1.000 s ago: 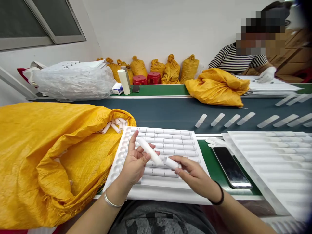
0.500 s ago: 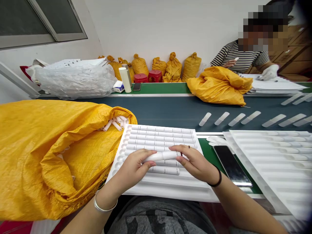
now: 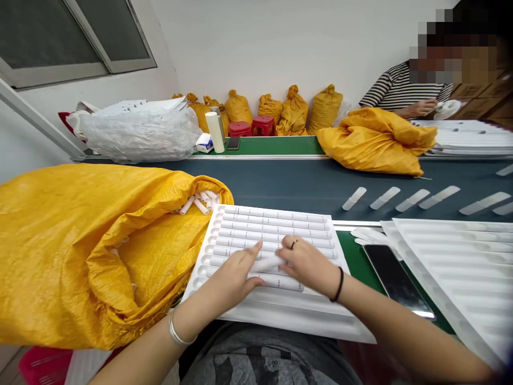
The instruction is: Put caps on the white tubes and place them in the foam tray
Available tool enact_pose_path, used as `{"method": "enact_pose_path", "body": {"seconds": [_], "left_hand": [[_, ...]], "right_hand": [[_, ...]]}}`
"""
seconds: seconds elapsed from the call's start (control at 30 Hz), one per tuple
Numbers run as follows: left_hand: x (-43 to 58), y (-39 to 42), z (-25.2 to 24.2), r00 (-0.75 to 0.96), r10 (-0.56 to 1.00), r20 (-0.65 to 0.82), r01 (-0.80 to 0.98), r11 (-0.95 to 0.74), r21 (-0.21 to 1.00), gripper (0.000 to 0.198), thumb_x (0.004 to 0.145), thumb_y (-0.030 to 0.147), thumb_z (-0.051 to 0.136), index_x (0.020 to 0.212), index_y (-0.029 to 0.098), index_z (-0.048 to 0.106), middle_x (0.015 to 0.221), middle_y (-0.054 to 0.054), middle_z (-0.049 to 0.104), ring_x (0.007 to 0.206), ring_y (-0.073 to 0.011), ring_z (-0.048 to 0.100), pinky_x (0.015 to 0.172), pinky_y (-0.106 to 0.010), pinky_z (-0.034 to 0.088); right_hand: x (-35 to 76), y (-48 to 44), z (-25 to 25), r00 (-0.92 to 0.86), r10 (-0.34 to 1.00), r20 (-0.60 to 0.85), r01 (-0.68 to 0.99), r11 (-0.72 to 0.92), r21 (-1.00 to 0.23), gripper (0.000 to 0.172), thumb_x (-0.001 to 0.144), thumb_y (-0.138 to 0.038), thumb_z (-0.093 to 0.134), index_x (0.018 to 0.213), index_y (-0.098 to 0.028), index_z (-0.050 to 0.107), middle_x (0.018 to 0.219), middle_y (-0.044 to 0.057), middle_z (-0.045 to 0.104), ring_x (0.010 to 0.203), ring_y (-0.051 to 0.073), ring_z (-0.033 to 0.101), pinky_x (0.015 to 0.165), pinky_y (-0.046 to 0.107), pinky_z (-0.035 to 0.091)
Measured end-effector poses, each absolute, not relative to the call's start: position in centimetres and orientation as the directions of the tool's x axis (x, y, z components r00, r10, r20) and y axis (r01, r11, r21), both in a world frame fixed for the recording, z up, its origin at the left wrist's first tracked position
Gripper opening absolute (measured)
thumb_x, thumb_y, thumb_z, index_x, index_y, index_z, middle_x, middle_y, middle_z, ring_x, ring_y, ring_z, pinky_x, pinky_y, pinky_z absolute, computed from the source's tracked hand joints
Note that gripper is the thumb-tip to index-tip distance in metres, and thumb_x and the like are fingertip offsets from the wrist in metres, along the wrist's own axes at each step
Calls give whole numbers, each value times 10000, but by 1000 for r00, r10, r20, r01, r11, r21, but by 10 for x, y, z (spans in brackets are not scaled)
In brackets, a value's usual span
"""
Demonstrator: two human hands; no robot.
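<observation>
A white plastic tube [image 3: 267,263] with a wider sleeve-like end lies slantwise over the tray, blurred by motion. My right hand [image 3: 308,267] has its fingers closed around the tube's right end. My left hand [image 3: 236,272] is beside the left end, thumb and forefinger spread apart and not gripping it. Under both hands is a white moulded tray [image 3: 280,315] with long grooves. Several rows of printed white tubes [image 3: 272,220] fill its far grooves; the nearer grooves hold nothing.
Left, a large yellow woven sack [image 3: 100,214] opens onto loose white tubes [image 3: 200,203]. A phone [image 3: 395,278] and a second tray [image 3: 452,272] lie right. Several tubes [image 3: 385,198] rest on the dark conveyor belt [image 3: 272,182]. Across it are another yellow sack [image 3: 372,139] and a co-worker [image 3: 401,88].
My left fingers have let go of the tube and spread apart. My right hand has turned and curled around it. The view has swung left. The co-worker's hands have come together.
</observation>
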State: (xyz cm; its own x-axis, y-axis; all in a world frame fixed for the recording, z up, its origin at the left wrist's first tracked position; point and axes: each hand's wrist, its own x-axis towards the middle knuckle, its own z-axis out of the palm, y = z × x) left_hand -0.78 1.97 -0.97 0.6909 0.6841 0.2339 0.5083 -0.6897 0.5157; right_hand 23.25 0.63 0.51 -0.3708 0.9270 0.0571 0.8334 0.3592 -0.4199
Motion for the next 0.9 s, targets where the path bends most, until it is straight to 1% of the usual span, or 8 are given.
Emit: {"method": "enact_pose_path", "body": {"seconds": [0.07,0.2,0.3,0.47,0.63,0.7,0.8,0.9], "left_hand": [[-24,49,-15,597,787,157,654,-591,472,709,822,345,602,1432,162,291,1347,-142,494,1242,-266,460,1027,-417,399],[-69,132,-20,288,947,146,858,-323,399,412,868,217,449,1237,48,516,1293,-213,516,1256,-322,428,1056,-474,323],[-95,182,-25,189,975,120,901,-221,372,350,872,169,452,1192,63,546,1282,-201,525,1233,-309,452,1036,-452,340],[-113,217,-40,108,991,79,933,-129,335,369,900,326,530,1222,146,518,1261,-111,530,1138,-248,524,960,-486,425],[-125,237,-42,38,999,-26,949,-28,313,347,880,322,571,1179,150,542,1186,-101,560,1048,-227,569,879,-431,489],[-127,244,-38,43,997,-70,942,-17,334,332,880,322,572,1163,150,549,1153,-93,573,1012,-215,583,847,-409,504],[-123,246,-28,104,990,-95,913,-57,405,283,874,312,577,1093,133,573,1072,-80,601,951,-203,599,815,-397,510],[-109,231,-16,249,968,-40,831,-192,523,235,815,257,616,1006,124,583,993,-72,632,915,-213,608,826,-382,499]], "right_hand": [[258,41,1,-79,996,49,934,92,-345,151,788,-250,631,912,-164,649,954,85,638,909,211,579,829,292,438],[328,103,-7,333,941,63,897,-296,-329,332,882,-245,457,1130,-49,555,1057,202,613,992,271,570,831,345,423],[365,122,-19,442,895,-61,837,-436,-332,289,822,-234,548,1003,-19,618,940,203,655,874,260,617,733,317,442],[382,121,-26,466,871,-155,804,-490,-336,288,761,-246,625,948,-29,653,898,182,676,829,245,640,692,292,446],[355,76,-6,425,901,-92,832,-428,-353,338,842,-306,521,1039,-50,621,970,195,654,880,277,627,715,344,456],[325,38,-5,277,958,-74,869,-282,-407,244,884,-291,457,963,-155,644,939,97,662,862,216,621,730,304,465],[276,-22,-19,-249,961,-124,838,150,-525,203,874,-201,456,813,-194,649,867,48,647,797,182,610,722,291,483],[246,-58,-41,-296,947,-128,883,219,-415,192,764,-87,543,906,-174,640,953,83,623,865,233,598,758,359,494]]}}
